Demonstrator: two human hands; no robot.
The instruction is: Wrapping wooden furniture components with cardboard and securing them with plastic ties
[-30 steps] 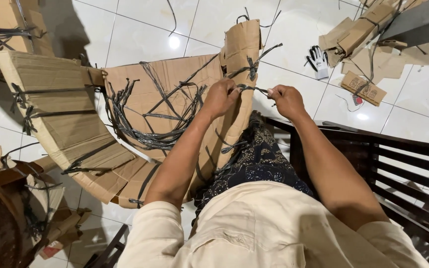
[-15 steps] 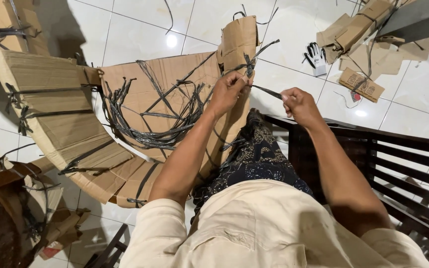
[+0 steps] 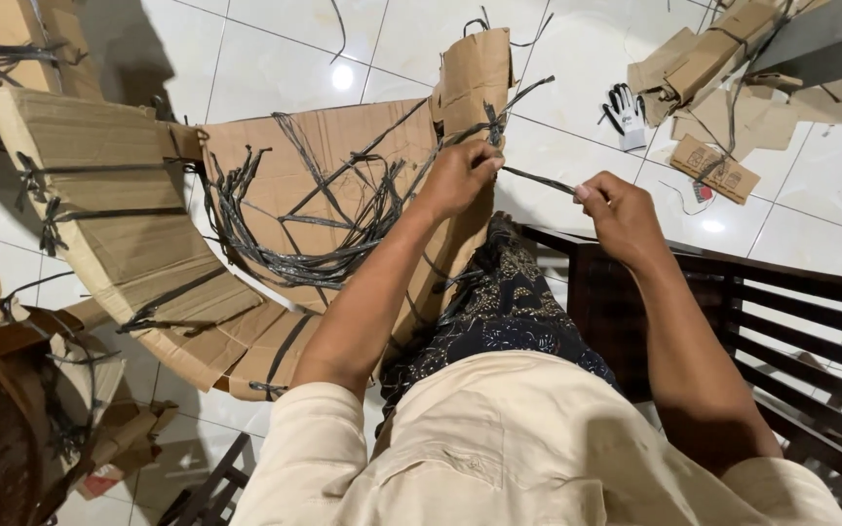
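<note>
A thin dark strap (image 3: 538,179) runs taut across the upper middle of the frame, pinched at each end: left hand (image 3: 460,175) grips it against the upright cardboard piece (image 3: 475,73), right hand (image 3: 621,216) pinches the other end. Left of that, a curved cardboard panel (image 3: 99,214) with a tangle of straps (image 3: 294,224). Glove (image 3: 624,109) lies on the tile floor (image 3: 275,58), upper right.
</note>
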